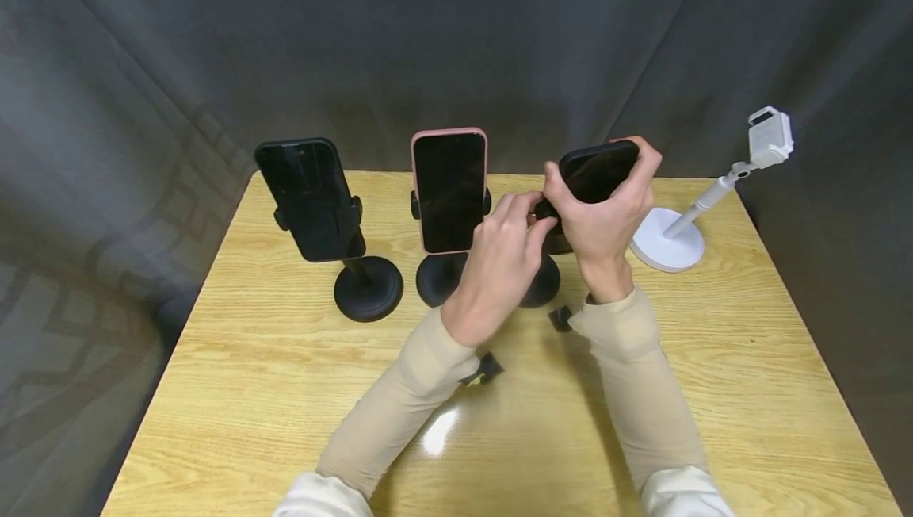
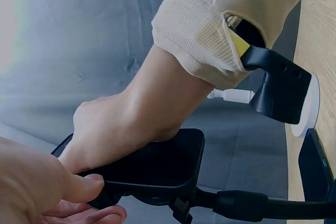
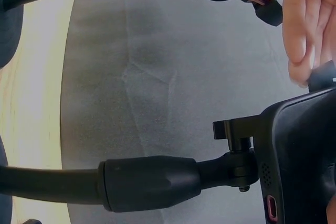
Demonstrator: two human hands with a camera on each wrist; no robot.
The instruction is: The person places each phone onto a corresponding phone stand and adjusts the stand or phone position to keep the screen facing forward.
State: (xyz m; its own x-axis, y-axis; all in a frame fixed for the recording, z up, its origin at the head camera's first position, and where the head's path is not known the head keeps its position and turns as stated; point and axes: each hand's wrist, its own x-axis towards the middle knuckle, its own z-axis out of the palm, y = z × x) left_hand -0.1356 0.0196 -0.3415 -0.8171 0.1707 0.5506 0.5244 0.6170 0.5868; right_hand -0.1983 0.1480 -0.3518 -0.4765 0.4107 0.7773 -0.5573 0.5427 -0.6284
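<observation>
On the right of the middle, a black phone (image 1: 597, 170) sits at the clamp of a black phone stand (image 3: 152, 182). My right hand (image 1: 613, 212) grips this phone across its width, thumb on the left edge and fingers on the right. My left hand (image 1: 502, 251) pinches the clamp arm (image 3: 321, 77) at the phone's left side with thumb and fingers. The left wrist view shows the left thumb (image 2: 86, 186) along the phone's edge, fingers below it. Part of the clamp is hidden behind the hands.
Left of the hands, a pink-cased phone (image 1: 449, 192) and another black phone (image 1: 310, 200) stand in similar black holders. A white stand (image 1: 668, 239) with an angled arm is at the right. Grey curtain (image 1: 456, 41) hangs behind the wooden table (image 1: 250, 390).
</observation>
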